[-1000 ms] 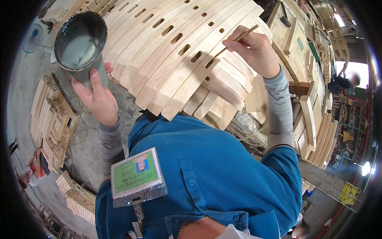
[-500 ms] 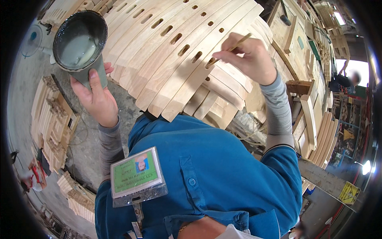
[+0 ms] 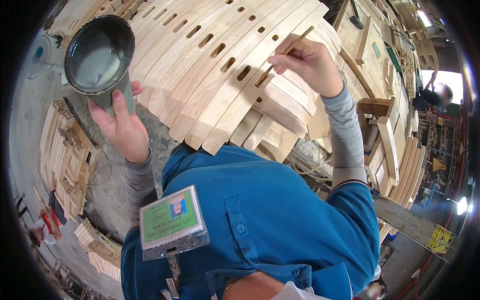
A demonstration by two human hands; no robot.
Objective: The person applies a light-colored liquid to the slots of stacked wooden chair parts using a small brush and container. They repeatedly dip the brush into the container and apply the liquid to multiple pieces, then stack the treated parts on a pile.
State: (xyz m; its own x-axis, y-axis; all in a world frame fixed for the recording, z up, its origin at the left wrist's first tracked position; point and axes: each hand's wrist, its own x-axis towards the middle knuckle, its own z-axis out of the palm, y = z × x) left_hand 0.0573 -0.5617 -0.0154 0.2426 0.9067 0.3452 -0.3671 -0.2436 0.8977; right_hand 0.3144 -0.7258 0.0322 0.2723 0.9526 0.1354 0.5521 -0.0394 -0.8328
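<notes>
A dark-rimmed grey cup (image 3: 114, 104) with milky white liquid (image 3: 102, 64) inside is tilted at the upper left. My left hand (image 3: 121, 129) is wrapped round its lower part, to the left of the wooden slats. Between the fingertips of my right hand (image 3: 311, 67) is a thin wooden stick (image 3: 300, 38), held at a slant. Its lower tip reaches the oval slot (image 3: 261, 80) near the end of the closest slat (image 3: 242, 107). Many pale slats, each with oval slots, lie side by side in a fanned row ahead of me.
More slats (image 3: 280, 112) lie under the row. At the right are a wooden workbench (image 3: 367, 82), a hammer (image 3: 356, 21) and curved wooden pieces (image 3: 406, 167). Stacked wood (image 3: 62, 155) and a fan (image 3: 39, 55) stand on the left. Other people are in the distance at both sides.
My right hand has shifted slightly up and left, with the stick's tip still at the same slot. The cup in my left hand has stayed almost in place.
</notes>
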